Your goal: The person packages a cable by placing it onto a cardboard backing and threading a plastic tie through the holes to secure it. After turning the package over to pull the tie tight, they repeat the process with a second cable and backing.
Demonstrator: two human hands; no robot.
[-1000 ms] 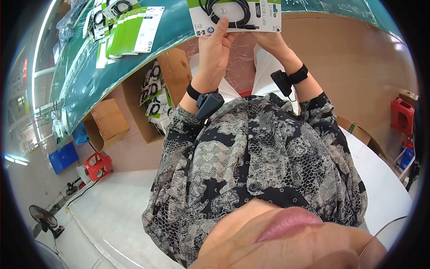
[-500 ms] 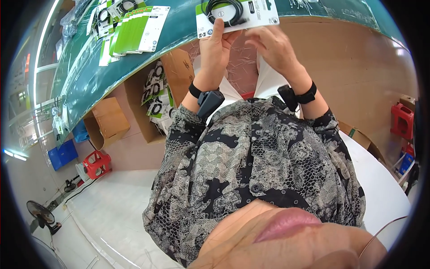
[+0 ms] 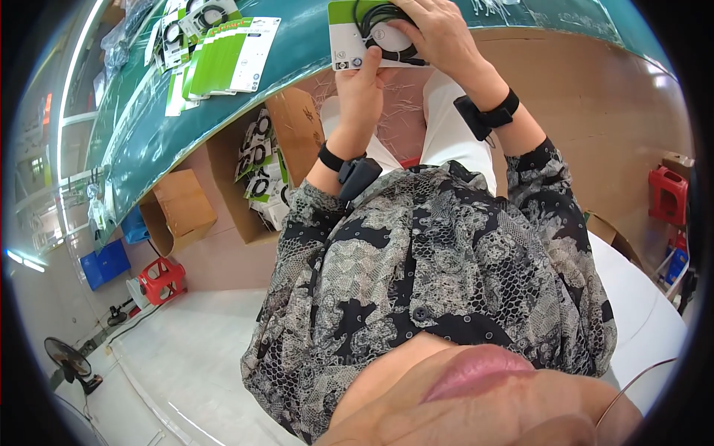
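A green-and-white backing card (image 3: pixel 343 46) with a coiled black cable (image 3: pixel 381 15) on its front is held up at the near edge of the green table (image 3: pixel 305 37). My left hand (image 3: pixel 360 95) pinches the card's lower edge, its thumb on the front and its other fingers mostly behind. Over the card's right part lies my right hand (image 3: pixel 442 39), with its thumb and fingers curled around the cable coil. That hand covers the card's right end. Black straps with small dark devices sit on both wrists.
To the left on the table lie a fanned stack of green-and-white cards (image 3: pixel 227 59) and several carded cables (image 3: pixel 172 33). Below the table edge, an open cardboard box (image 3: pixel 296 123) holds carded cables. A smaller carton (image 3: pixel 187 204) and a red stool (image 3: pixel 162 280) stand farther left.
My right hand has moved up and left from beside the card onto its right part and the cable coil. My left hand keeps its hold on the card's lower edge.
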